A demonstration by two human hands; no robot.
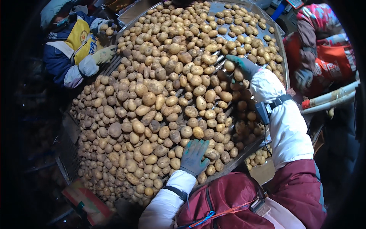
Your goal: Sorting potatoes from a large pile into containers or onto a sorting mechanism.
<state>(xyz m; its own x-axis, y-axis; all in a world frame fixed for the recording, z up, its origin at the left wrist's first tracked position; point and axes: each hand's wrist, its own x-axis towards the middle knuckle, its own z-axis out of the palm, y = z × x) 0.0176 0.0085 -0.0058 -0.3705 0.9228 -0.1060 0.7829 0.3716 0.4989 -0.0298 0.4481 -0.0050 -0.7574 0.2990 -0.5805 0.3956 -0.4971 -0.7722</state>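
Observation:
A broad heap of potatoes (146, 99), pale yellow to earthy brown, covers the slatted sorting table (286, 72) before me. My right hand (248, 68), in a grey-green glove, reaches over the table's right side. Its fingers curl round potatoes (238, 74), at least two of which show; the palm is hidden. Nearer to me, my left hand (193, 157) wears a similar glove and lies palm down on the heap's near edge. Its fingers stretch forward over the potatoes, and none is seen gripped.
A person in a yellow apron (79, 36) works at the far left, gloved hands at the heap. Another in a red apron (329, 63) stands at the right near white pipes (331, 97). A cardboard box (263, 173) holds potatoes below the near edge; a red-green carton (87, 204) sits lower left.

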